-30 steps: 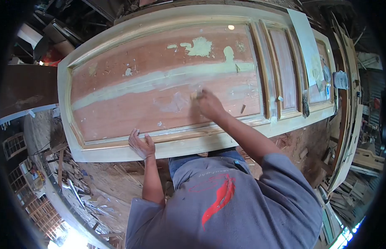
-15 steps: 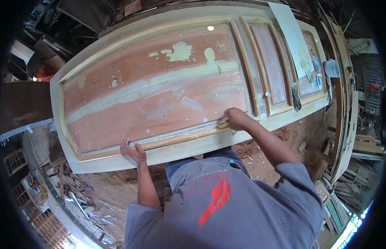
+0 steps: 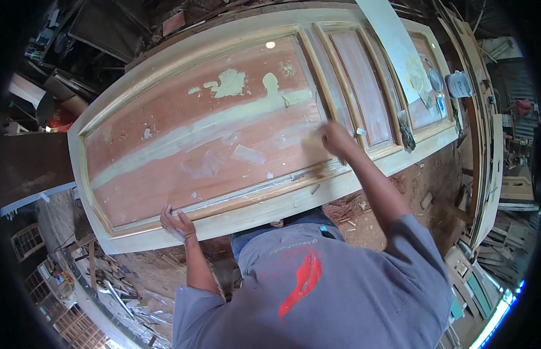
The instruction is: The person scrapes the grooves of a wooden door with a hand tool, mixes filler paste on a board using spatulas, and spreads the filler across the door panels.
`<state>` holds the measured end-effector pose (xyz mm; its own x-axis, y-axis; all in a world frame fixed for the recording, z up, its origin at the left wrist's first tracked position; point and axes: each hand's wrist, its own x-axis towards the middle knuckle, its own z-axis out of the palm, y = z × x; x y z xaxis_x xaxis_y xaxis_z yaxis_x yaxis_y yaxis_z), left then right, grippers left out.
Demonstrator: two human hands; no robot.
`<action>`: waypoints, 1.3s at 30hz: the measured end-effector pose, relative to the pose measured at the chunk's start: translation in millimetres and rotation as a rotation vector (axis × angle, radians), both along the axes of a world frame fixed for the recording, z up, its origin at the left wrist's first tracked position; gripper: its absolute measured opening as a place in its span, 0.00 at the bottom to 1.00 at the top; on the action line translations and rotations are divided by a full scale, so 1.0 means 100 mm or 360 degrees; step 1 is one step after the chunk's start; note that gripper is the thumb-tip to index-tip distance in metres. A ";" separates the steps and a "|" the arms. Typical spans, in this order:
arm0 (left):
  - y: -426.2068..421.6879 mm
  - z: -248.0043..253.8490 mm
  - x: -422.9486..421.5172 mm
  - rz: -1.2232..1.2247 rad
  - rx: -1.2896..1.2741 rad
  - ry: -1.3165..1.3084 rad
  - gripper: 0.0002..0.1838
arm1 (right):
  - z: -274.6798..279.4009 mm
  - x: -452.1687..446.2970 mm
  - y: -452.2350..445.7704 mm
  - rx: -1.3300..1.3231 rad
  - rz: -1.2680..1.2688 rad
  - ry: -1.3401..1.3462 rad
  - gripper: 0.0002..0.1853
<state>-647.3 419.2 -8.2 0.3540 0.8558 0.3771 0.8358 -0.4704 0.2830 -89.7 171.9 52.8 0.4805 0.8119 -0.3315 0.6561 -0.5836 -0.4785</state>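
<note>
A large wooden door [image 3: 131, 203] with raised mouldings lies flat before me, its reddish panel marked by a long pale filler band [image 3: 206, 125] and several filler patches. On the door's near edge, towards the left, rests my left hand [image 3: 178, 224], fingers spread and holding nothing. My right hand [image 3: 338, 141] is closed over the right part of the big panel, near the upright moulding. A yellowish-brown thing, smeared by motion, shows at its fingers; I cannot make out what it is. A pale rectangular piece [image 3: 248, 154] lies on the panel left of it.
At the door's right end are a pale board [image 3: 398, 52], a round lid [image 3: 435, 80] and a white tub [image 3: 459, 85]. A dark, crumpled thing [image 3: 406, 132] lies on a moulding. Long boards [image 3: 486, 174] stand at the right. Wood scraps [image 3: 352, 215] litter the floor.
My right hand moved from over the panel down to the near moulding, then up and away from it. My left hand stays on the near edge. The view has shifted, moving the door leftwards.
</note>
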 end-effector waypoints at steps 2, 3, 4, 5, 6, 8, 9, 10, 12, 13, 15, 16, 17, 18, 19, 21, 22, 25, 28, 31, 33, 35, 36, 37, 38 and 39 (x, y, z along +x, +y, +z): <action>-0.05 0.02 0.00 0.0013 0.0006 0.0037 0.20 | 0.00 0.05 0.30 0.0907 -0.0325 -0.0562 0.18; -0.06 0.04 0.01 0.0010 0.0014 0.0059 0.21 | -0.12 -0.02 0.25 0.0711 -0.0260 -0.0551 0.18; -0.04 0.06 0.03 0.0000 0.0022 0.0078 0.21 | -0.36 -0.16 0.14 0.0514 -0.0202 -0.0543 0.18; -0.03 0.06 0.08 -0.0040 0.0003 0.0035 0.21 | -0.47 -0.28 0.06 0.0314 -0.0148 -0.0537 0.19; -0.07 0.04 0.13 -0.0069 -0.0025 -0.0012 0.21 | -0.29 -0.36 -0.01 0.0095 -0.0108 -0.0189 0.19; -0.26 0.03 0.27 -0.0159 -0.0131 -0.0137 0.21 | 0.22 -0.51 -0.08 -0.0351 -0.0011 0.0521 0.19; -0.34 0.06 0.44 -0.0239 -0.0202 -0.0221 0.21 | 0.16 -0.51 -0.09 -0.0050 -0.0181 0.0313 0.19; -0.41 0.07 0.64 -0.0321 -0.0269 -0.0313 0.21 | 0.03 -0.48 -0.08 0.0254 -0.0348 0.0092 0.19; -0.52 0.09 0.99 -0.0517 -0.0218 -0.0242 0.21 | -0.16 -0.42 -0.06 0.0478 -0.0469 -0.0236 0.19; -0.59 0.11 1.12 -0.0610 -0.0201 -0.0203 0.21 | -0.21 -0.42 -0.06 0.0394 -0.0422 -0.0333 0.18; -0.67 0.24 1.40 -0.0772 -0.0357 -0.0304 0.21 | -0.56 -0.51 -0.22 0.0096 -0.0335 -0.0506 0.14; -0.72 0.26 1.53 -0.0843 -0.0436 -0.0365 0.21 | -0.24 -0.55 -0.26 -0.0110 -0.0196 -0.0223 0.14; -0.76 0.28 1.64 -0.0920 -0.0430 -0.0402 0.21 | 0.12 -0.55 -0.32 -0.0310 -0.0053 0.0061 0.15; -0.76 0.29 1.74 -0.1011 -0.0418 -0.0432 0.20 | 0.39 -0.58 -0.34 -0.0499 0.0076 0.0352 0.15; -0.75 0.29 1.86 -0.1098 -0.0398 -0.0463 0.20 | 0.20 -0.55 -0.44 -0.0177 -0.0098 0.0443 0.18; -0.79 0.26 2.07 -0.1172 -0.0438 -0.0494 0.20 | 0.24 -0.49 -0.25 0.0255 -0.0333 0.0077 0.21; -0.80 0.26 2.19 -0.1207 -0.0452 -0.0507 0.20 | 0.26 -0.42 -0.06 0.0474 -0.0446 -0.0108 0.22; -0.79 0.31 2.56 -0.1331 -0.0384 -0.0445 0.19 | -0.02 -0.11 0.60 0.0813 -0.0594 -0.0254 0.23; -0.78 0.42 2.87 -0.1277 -0.0375 -0.0445 0.17 | -0.31 0.14 1.09 0.0873 -0.0600 -0.0333 0.22; -0.78 0.49 3.16 -0.1118 -0.0409 -0.0486 0.16 | -0.45 0.27 1.20 0.0410 -0.0004 -0.0258 0.21; -0.80 0.49 3.36 -0.0969 -0.0405 -0.0499 0.15 | -0.32 0.31 1.12 -0.0117 0.0696 0.0040 0.20; -0.88 0.45 3.53 -0.0860 -0.0420 -0.0482 0.17 | 0.06 0.35 0.86 -0.0333 0.1079 0.0416 0.18; -0.94 0.39 3.60 -0.0817 -0.0434 -0.0461 0.18 | 0.19 0.41 0.64 -0.0269 0.1056 0.0546 0.17; -1.00 0.35 3.70 -0.0770 -0.0439 -0.0451 0.20 | 0.23 0.50 0.52 -0.0208 0.1035 0.0664 0.16; -1.06 0.31 3.80 -0.0762 -0.0435 -0.0382 0.22 | 0.18 0.57 0.49 0.0162 0.0811 0.0391 0.16; -1.14 0.28 3.90 -0.0757 -0.0433 -0.0314 0.25 | 0.05 0.63 0.47 0.0524 0.0572 0.0118 0.15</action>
